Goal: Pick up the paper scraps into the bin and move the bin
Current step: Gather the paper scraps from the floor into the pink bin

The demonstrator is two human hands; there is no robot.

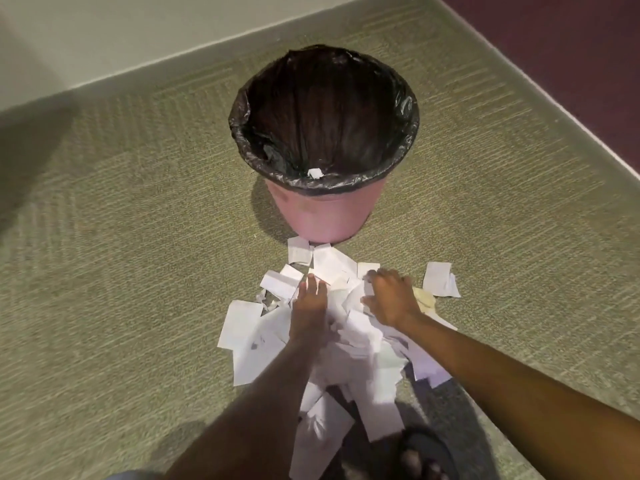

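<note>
A pink bin (323, 216) lined with a black bag (405, 109) stands upright on the carpet, with one small white scrap (315, 173) on its near rim. A heap of white paper scraps (346, 341) lies on the floor just in front of it. My left hand (308, 310) rests on the left of the heap with its fingers pressed into the paper. My right hand (391, 299) is on the right of the heap, fingers curled around scraps. Both hands squeeze the pile between them.
Green carpet (138, 237) covers the floor. A pale wall (104, 36) runs behind the bin, and a dark red floor strip (571, 46) lies at the right. A loose scrap (440, 280) sits right of the heap. My sandalled foot (426, 455) is at the bottom.
</note>
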